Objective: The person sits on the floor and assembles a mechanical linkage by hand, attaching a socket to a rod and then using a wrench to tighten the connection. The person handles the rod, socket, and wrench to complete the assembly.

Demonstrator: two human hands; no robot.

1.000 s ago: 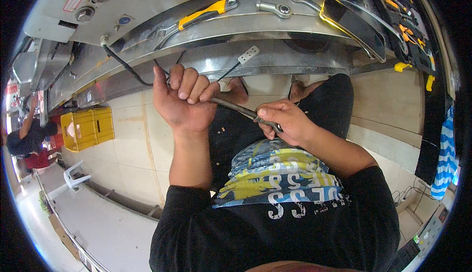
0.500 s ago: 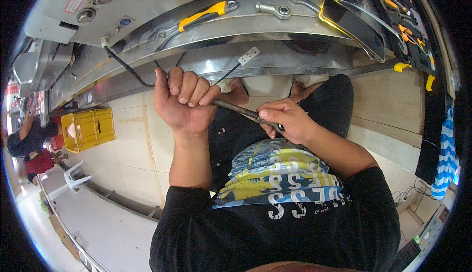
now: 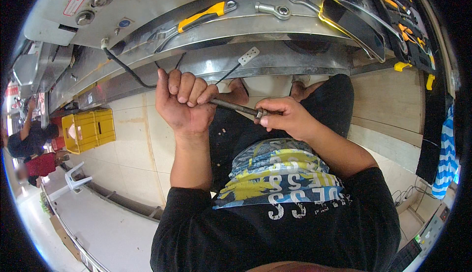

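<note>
My left hand (image 3: 186, 100) is wrapped round one end of a dark metal threaded rod (image 3: 235, 106), palm turned up toward me. At the rod's other end my right hand (image 3: 291, 118) pinches with thumb and fingers. A hex nut (image 3: 260, 114) sits on the rod just at the right fingertips; the end piece beyond it is mostly hidden by the hand. The rod slopes down slightly to the right, above my lap. On the metal ledge beyond lie an adjustable wrench (image 3: 202, 17) with a yellow and black handle, and a loose rod end bearing (image 3: 273, 9).
Right on the ledge are a combination wrench (image 3: 302, 0), a dark flat phone-like slab (image 3: 353, 26) and an open tool case (image 3: 405, 21). A white power strip (image 3: 249, 56) hangs by the ledge. Left are a yellow crate (image 3: 88, 129), a white stool (image 3: 76, 175) and another person (image 3: 29, 142).
My right hand has turned round the rod's end: the end fitting that showed past its thumb is now hidden, and the nut faces up. The left hand keeps its hold.
</note>
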